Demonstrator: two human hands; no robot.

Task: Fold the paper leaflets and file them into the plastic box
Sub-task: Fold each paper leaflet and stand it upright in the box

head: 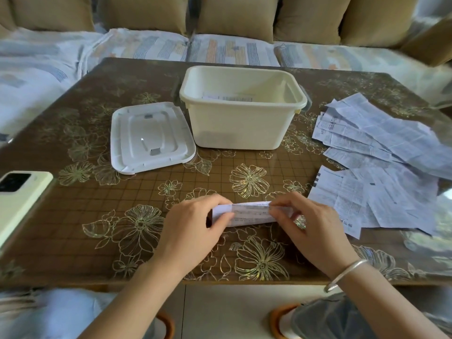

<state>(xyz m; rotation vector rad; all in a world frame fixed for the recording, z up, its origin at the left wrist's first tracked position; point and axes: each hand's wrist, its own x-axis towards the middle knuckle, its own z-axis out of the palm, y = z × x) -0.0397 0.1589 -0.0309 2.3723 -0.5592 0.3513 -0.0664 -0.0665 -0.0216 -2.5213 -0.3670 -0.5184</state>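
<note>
Room: a sofa [220, 51] with a pale striped cover runs along the far side of the table, with tan cushions [234, 15] against its back.
Surface: the table [80, 241] is brown and glossy, printed with gold flowers and a fine grid.
Phone: a pale phone [19, 199] lies camera side up at the table's left edge.
Lid: the white lid [150, 137] lies flat just left of the plastic box.
Left hand: the left hand [193, 231] grips the left end of the folded leaflet, fingers curled round it.
Folded leaflet: the folded leaflet [247, 214] is a narrow strip held between both hands near the table's front edge, well apart from the box.
Plastic box: the cream plastic box [239, 128] stands open and upright mid-table, with folded papers [227, 97] on its bottom.
Right hand: the right hand [310, 228] pinches the strip's right part at its top edge; a silver bangle [344, 275] circles the wrist.
Loose leaflets: the loose leaflets [381, 162], creased and unfolded, overlap in a spread pile on the table's right side.
</note>
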